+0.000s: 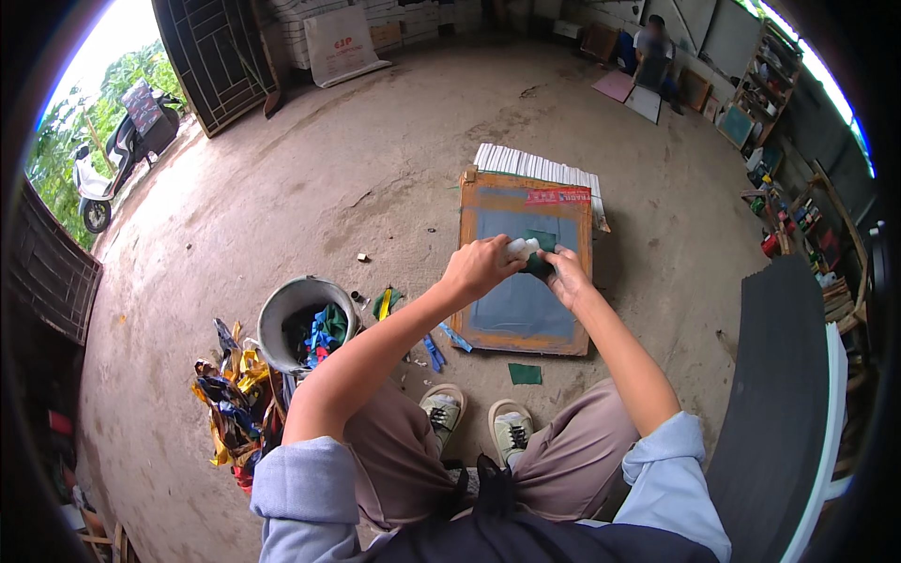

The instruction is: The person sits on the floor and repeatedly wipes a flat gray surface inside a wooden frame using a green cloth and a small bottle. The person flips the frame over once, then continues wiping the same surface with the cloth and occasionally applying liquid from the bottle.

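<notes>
My left hand (477, 267) is closed around a small white bottle (522, 248), whose tip reaches toward a dark green piece of cloth or sheet (542, 236). My right hand (566, 276) pinches the edge of that green piece with thumb and fingers. Both hands are close together above a wooden-edged board (516, 316) with a blue-grey middle. Red and white tape (560, 196) crosses the board's far right corner. Under its far end shows a stack of white strips or sheets (540, 166). Another green scrap (526, 374) lies on the floor near my feet.
Left of the board stand a grey bucket (269, 319) with coloured scraps and a heap of crumpled material (239, 399). Blue-handled scissors or snips (434, 354) lie on the floor. Dark panels (779, 375) line the right side. A person (654, 56) sits at the far right.
</notes>
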Available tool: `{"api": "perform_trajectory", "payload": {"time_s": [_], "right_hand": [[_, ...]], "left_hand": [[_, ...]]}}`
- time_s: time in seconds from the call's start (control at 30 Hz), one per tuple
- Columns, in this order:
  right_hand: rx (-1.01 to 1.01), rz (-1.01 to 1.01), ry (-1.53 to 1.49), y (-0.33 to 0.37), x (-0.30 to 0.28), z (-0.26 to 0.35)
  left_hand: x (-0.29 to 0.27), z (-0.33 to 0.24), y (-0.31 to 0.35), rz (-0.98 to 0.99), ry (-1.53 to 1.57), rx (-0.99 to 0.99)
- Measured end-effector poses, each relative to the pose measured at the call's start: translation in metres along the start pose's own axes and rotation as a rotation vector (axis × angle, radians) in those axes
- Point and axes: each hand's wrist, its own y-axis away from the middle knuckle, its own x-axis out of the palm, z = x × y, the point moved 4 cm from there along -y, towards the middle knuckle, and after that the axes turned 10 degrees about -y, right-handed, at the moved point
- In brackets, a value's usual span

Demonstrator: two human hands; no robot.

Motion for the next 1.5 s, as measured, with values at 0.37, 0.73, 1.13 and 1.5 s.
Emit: {"api": "perform_trajectory", "payload": {"time_s": [0.37,0.73,1.13,1.5], "right_hand": [[0.080,-0.039,-0.257,-0.038,-0.025,-0.023],[0.092,-0.164,-0.242,-0.082,-0.121,-0.030],[0.060,-0.148,0.362,-0.183,-0.207,-0.068],[-0.579,0.351,1.533,-0.064,-0.188,-0.192]], "left_hand": [[0.023,-0.001,-0.021,-0.171,-0.323,0.189],[0.125,-0.011,-0.076,-0.062,-0.293,0.237],[0.229,0.054,-0.054,-0.202,0.300,-0.251],[0.230,0.190,0.040,-0.751,0.530,-0.719]]}}
